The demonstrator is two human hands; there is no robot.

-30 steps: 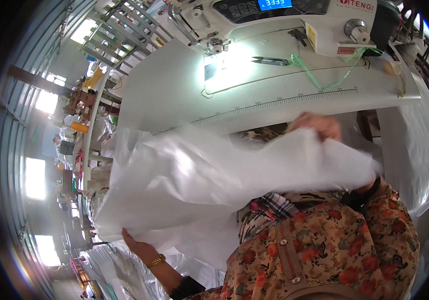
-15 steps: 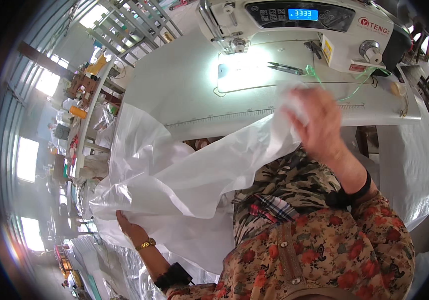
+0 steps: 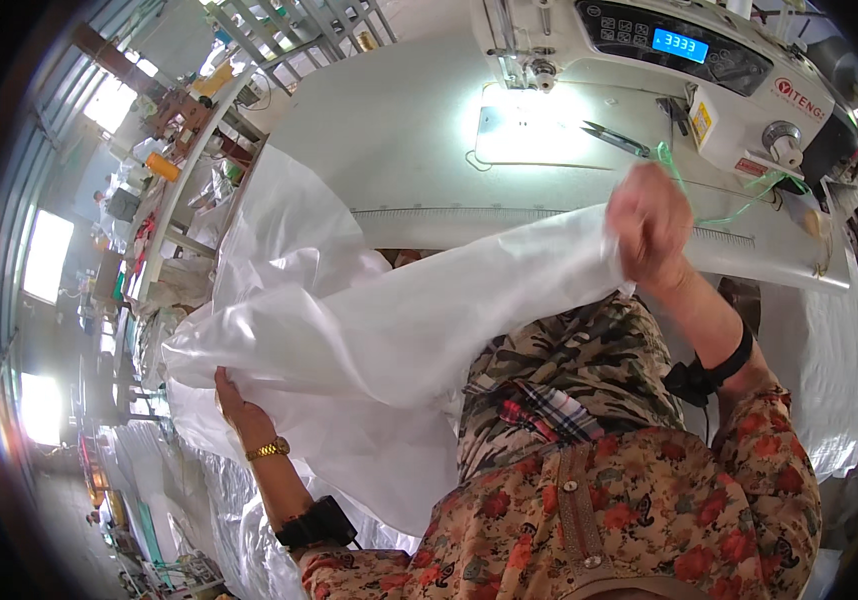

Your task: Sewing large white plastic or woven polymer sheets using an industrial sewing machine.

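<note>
While the right hand is raised over the front edge of the worktop, its fingers are curled tight and pinch 1 bunched end of the white woven sheet. Knuckles face the camera; fingertips hidden in the fabric.

Left hand is low, off the worktop's left end, under the sheet's lower fold. Fingers spread, palm against the fabric from below. Cannot tell if it actually grips. Gold wristwatch on that wrist, black band further up the forearm. Another black band on the right wrist.

Sheet position: stretched between both hands, running from the right hand at the front edge down-left across the lap to the left hand. Upper part drapes over the worktop's left front corner. Loose, creased, semi-glossy.

On the worktop:
- white sewing machine along the back edge, right of centre, with lit blue display
- bright lit patch under the needle area
- thread snips just beside the machine base
- green thread trailing near the right front edge
- ruler strip along the front edge

More white sheeting hangs off the right end of the worktop. Piles of the same material lie on the floor to the left. Metal racks stand beyond the back left corner.
</note>
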